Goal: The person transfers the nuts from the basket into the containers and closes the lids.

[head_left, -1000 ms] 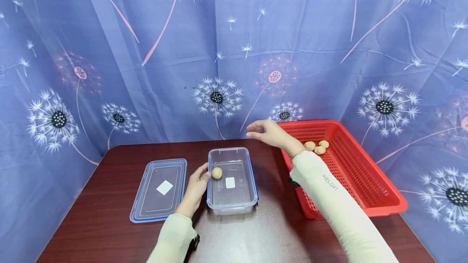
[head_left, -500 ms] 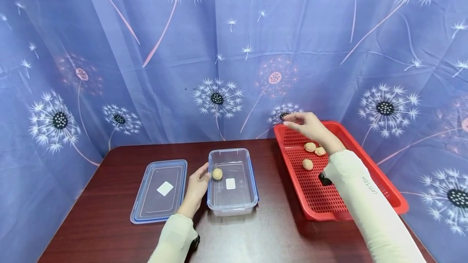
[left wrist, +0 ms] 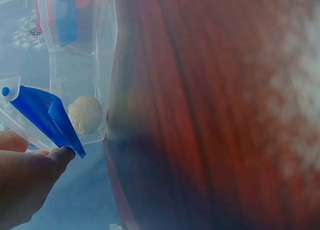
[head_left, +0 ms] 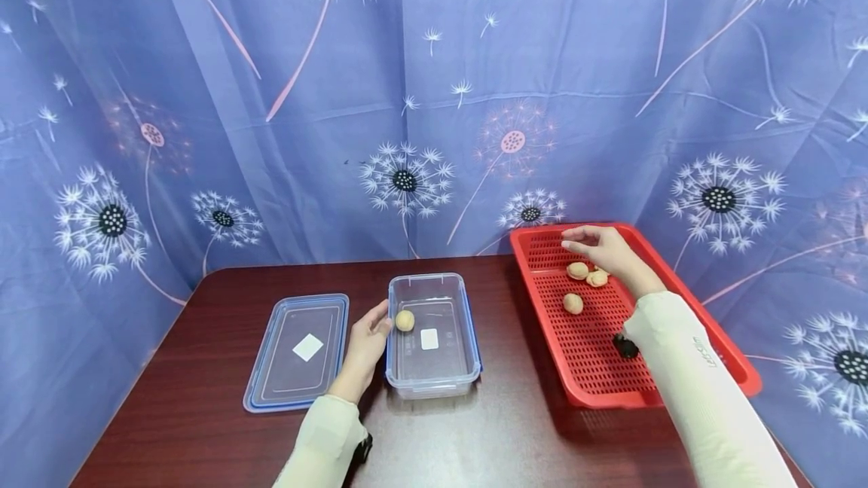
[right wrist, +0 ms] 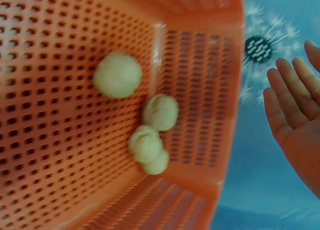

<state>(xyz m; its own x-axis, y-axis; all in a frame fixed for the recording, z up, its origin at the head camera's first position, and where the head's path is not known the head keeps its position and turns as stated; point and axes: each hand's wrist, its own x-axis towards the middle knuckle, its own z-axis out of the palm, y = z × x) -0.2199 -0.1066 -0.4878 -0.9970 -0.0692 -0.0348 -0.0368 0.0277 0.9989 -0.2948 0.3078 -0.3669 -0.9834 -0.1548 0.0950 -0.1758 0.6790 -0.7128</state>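
Looking down from the head view: left hand (head_left: 366, 341) resting with relaxed fingers against the left wall of the clear box (head_left: 434, 386), holding nothing; one walnut (head_left: 404, 320) lying inside that box near the hand, beside a small white sticker (head_left: 429, 338), blank as far as can be told. Lying flat just left on the dark table (head_left: 203, 398): the blue-rimmed lid (head_left: 271, 367), with its own white sticker. Hovering over the far end of the red basket (head_left: 678, 390): right hand (head_left: 606, 251), fingers loose and apart, gripping nothing, just above a small cluster of walnuts (head_left: 587, 274), with a single nut (head_left: 573, 303) nearer. Printed on the pale right sleeve (head_left: 705, 382): small lettering, too small to read here. Compared with half a second earlier: right hand lower and further over the basket, closer to the nuts; left hand and box unchanged. Seen from the left wrist: fingertips (left wrist: 60, 157) by the blue clasp (left wrist: 47, 117) of the box, walnut (left wrist: 85, 115) showing through the clear wall. Seen from the right wrist: four nuts (right wrist: 147, 122) lying on the perforated basket floor near a corner, open palm (right wrist: 295, 125) with straight fingers off to the side, touching none.
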